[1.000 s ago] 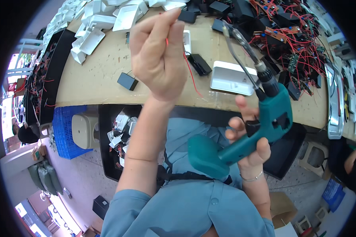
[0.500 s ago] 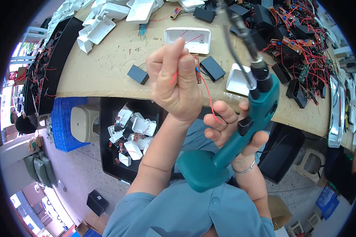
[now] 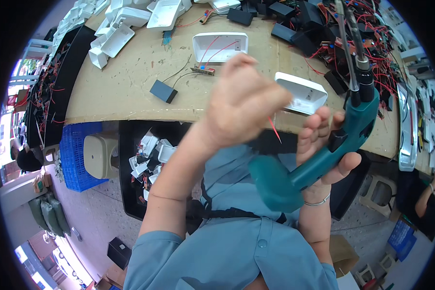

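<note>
My left hand (image 3: 246, 106) is raised in front of me, blurred, its fingers closed. A thin red wire (image 3: 274, 129) sticks out below it; what else it holds is hidden. My right hand (image 3: 326, 147) grips a teal electric screwdriver (image 3: 355, 128) by the handle, its long bit pointing up and away over the table. The two hands are close together, the left just left of the screwdriver. On the wooden table (image 3: 130, 87) behind lie a white plastic housing (image 3: 302, 92) and another white housing (image 3: 221, 46) with wires in it.
A small black box (image 3: 163, 91) and a little circuit board (image 3: 203, 70) lie on the table. Black modules with red wires (image 3: 353, 38) are piled at back right, white housings (image 3: 125, 24) at back left. Under the table are a black bin of parts (image 3: 147, 157) and a blue crate (image 3: 75, 154). Another person (image 3: 423, 203) sits at right.
My left hand has come down and to the right, closer to the screwdriver, and is now blurred. The screwdriver has tilted more upright in my right hand.
</note>
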`<move>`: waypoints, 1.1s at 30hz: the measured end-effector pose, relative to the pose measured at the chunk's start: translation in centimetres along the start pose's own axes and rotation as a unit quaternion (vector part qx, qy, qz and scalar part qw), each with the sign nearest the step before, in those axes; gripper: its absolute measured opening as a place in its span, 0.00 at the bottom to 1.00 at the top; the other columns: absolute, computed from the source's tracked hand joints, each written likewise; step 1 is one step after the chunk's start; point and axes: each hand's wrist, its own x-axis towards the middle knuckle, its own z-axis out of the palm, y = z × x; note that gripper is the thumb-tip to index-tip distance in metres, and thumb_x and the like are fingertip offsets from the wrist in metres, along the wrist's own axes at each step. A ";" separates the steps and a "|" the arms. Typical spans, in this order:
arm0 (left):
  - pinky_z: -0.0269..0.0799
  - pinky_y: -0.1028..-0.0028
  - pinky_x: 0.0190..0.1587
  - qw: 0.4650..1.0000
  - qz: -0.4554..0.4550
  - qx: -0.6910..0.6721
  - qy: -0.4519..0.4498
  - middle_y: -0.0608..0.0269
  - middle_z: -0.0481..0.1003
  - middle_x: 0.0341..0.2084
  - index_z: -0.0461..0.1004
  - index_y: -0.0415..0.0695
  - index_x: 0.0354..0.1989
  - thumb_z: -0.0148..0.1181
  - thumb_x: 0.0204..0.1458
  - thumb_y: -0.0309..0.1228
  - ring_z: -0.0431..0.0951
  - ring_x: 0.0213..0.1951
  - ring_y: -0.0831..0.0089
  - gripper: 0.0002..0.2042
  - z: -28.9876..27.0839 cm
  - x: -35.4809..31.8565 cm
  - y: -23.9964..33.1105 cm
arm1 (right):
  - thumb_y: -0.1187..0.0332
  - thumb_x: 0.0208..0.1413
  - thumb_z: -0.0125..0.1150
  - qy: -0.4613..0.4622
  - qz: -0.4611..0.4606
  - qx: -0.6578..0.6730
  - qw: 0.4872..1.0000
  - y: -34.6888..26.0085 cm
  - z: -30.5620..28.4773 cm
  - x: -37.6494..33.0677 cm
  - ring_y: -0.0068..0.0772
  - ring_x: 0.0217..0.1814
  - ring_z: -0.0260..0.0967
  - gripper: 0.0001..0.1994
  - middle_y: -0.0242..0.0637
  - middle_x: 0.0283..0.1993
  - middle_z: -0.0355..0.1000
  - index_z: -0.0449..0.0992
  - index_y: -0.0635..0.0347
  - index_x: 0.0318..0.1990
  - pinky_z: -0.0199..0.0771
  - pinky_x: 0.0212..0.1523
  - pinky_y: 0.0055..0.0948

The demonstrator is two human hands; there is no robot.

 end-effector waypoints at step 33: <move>0.67 0.75 0.25 0.975 -0.160 -0.056 -0.142 0.61 0.71 0.22 0.76 0.40 0.33 0.61 0.43 0.21 0.72 0.23 0.69 0.07 3.5 -0.3 2.2 | 0.55 0.51 0.60 0.279 -0.029 -0.380 0.881 -1.3 1.4 -2.7 0.58 0.70 0.39 0.35 0.61 0.67 0.43 0.53 0.64 0.61 0.44 0.69 0.43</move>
